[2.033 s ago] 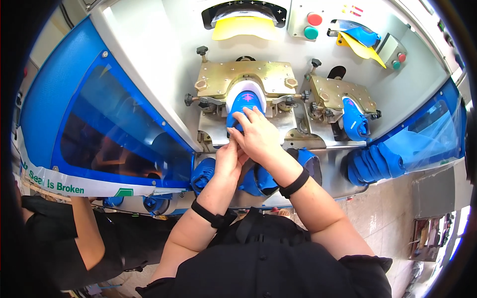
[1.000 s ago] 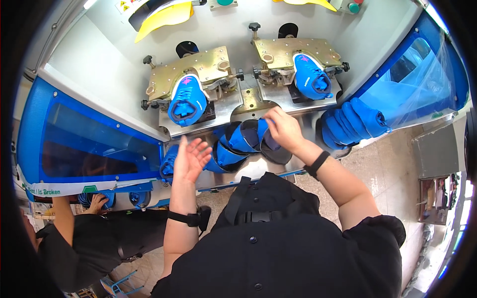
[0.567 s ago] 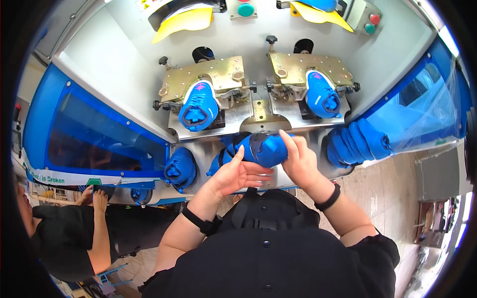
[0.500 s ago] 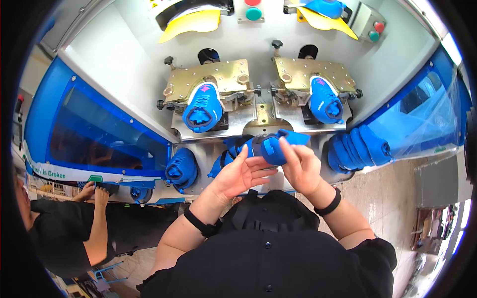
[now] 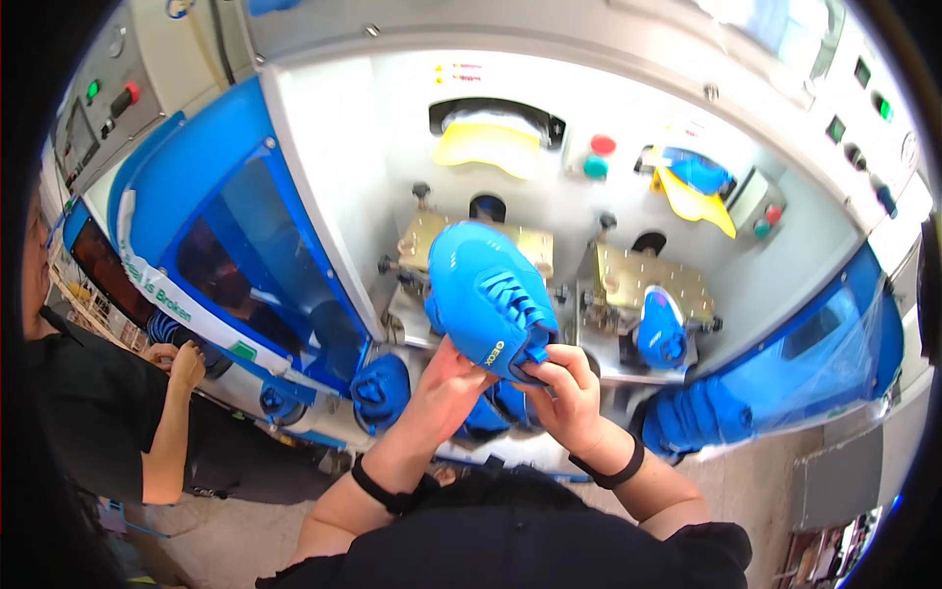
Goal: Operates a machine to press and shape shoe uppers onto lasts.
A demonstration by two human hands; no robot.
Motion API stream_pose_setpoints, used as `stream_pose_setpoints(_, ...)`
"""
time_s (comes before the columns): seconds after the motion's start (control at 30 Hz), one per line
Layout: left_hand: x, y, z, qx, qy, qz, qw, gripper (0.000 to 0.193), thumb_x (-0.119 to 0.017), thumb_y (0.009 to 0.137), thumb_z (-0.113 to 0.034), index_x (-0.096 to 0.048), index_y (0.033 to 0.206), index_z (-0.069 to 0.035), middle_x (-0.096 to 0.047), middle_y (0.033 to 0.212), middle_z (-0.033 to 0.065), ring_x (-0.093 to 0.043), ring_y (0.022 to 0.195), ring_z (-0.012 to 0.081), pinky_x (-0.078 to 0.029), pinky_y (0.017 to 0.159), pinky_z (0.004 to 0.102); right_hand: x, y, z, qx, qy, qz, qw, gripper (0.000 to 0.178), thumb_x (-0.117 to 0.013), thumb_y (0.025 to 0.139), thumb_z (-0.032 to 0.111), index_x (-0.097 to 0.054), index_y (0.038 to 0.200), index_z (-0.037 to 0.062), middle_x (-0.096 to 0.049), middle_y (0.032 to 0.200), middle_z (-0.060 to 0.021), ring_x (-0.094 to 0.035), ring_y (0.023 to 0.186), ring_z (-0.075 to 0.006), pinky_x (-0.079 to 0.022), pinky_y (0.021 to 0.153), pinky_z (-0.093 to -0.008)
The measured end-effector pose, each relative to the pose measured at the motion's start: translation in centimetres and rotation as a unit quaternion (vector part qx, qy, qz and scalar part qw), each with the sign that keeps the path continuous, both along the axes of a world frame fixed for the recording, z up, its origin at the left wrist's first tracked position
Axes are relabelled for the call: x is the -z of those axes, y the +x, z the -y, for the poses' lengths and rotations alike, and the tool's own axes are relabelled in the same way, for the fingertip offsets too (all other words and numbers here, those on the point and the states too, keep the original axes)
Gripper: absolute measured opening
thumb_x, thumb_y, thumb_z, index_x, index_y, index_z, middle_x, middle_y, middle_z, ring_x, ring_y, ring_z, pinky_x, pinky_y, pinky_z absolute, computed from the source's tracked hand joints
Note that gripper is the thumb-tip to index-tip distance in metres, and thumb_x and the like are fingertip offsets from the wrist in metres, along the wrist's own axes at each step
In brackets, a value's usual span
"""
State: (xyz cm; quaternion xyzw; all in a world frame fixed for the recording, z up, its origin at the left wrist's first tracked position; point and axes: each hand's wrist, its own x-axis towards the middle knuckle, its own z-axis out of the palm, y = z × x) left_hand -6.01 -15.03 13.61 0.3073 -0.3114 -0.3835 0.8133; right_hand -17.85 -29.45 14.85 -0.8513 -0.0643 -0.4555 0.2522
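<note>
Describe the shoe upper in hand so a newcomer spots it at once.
Find the white machine bay and its left golden plate. In front, the left hand and right hand hold the blue shoe upper, toe pointing upward in view. Unlike the other blue uppers, it is held and looks largest.

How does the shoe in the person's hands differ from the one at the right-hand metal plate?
The held shoe is up in the left hand and right hand, while the mounted shoe sits at the metal plate. The held shoe looks larger in view, the mounted shoe smaller. Both are blue.
</note>
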Motion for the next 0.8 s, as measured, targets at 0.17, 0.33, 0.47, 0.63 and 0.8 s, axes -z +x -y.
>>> stream_pose_setpoints(0.17,-1.9,2.2,-3.7,-0.033,-0.002,-0.027,0.999,0.030,-0.059,0.089,-0.019,-0.048,0.116,-0.012,-0.034,0.152,0.0133,-0.042,0.133,0.0287,-0.037,0.106,0.0426,-8.5,8.3,3.7,0.057,-0.084,0.034,0.994,0.026,-0.072,0.077,0.004,-0.061,0.100,0.0083,-0.057,0.098,-0.0125,-0.063,0.082,-0.0347,-0.053,0.067,-0.0400)
stream_pose_setpoints(0.33,1.1,3.2,-6.3,-0.026,0.004,-0.073,0.997,0.027,-0.061,0.091,-0.023,-0.053,0.113,-0.011,-0.035,0.151,0.0153,-0.045,0.131,0.0303,-0.038,0.105,0.0444,-12.0,19.8,10.8,0.119,-0.150,0.048,0.980,0.026,-0.072,0.082,0.013,-0.059,0.104,0.0084,-0.059,0.099,-0.0120,-0.062,0.081,-0.0338,-0.051,0.070,-0.0382)
stream_pose_setpoints(0.47,3.0,4.6,-7.3,-0.010,0.026,-0.105,0.994,0.027,-0.060,0.092,-0.025,-0.053,0.113,-0.010,-0.036,0.150,0.0163,-0.045,0.132,0.0331,-0.039,0.104,0.0452,-13.0,24.8,13.8,0.174,-0.106,-0.004,0.979,0.033,-0.074,0.080,0.019,-0.057,0.108,0.0103,-0.059,0.104,-0.0120,-0.063,0.092,-0.0336,-0.052,0.078,-0.0404)
stream_pose_setpoints(0.63,3.5,5.9,-8.4,-0.025,0.034,-0.130,0.991,0.023,-0.057,0.094,-0.021,-0.052,0.111,-0.006,-0.043,0.143,0.0221,-0.048,0.129,0.0366,-0.042,0.103,0.0475,-12.1,22.7,10.7,0.237,-0.095,0.058,0.965,0.033,-0.073,0.081,0.019,-0.056,0.108,0.0101,-0.053,0.126,-0.0156,-0.063,0.097,-0.0344,-0.053,0.077,-0.0395)
stream_pose_setpoints(0.8,3.6,6.2,-9.5,-0.029,0.081,-0.115,0.990,0.028,-0.052,0.095,-0.031,-0.051,0.110,-0.007,-0.049,0.135,0.0229,-0.053,0.122,0.0380,-0.045,0.100,0.0516,-4.6,15.8,9.3,0.357,0.000,0.042,0.933,0.024,-0.067,0.082,0.015,-0.056,0.100,0.0034,-0.027,0.151,-0.0306,-0.064,0.094,-0.0367,-0.054,0.070,-0.0400)
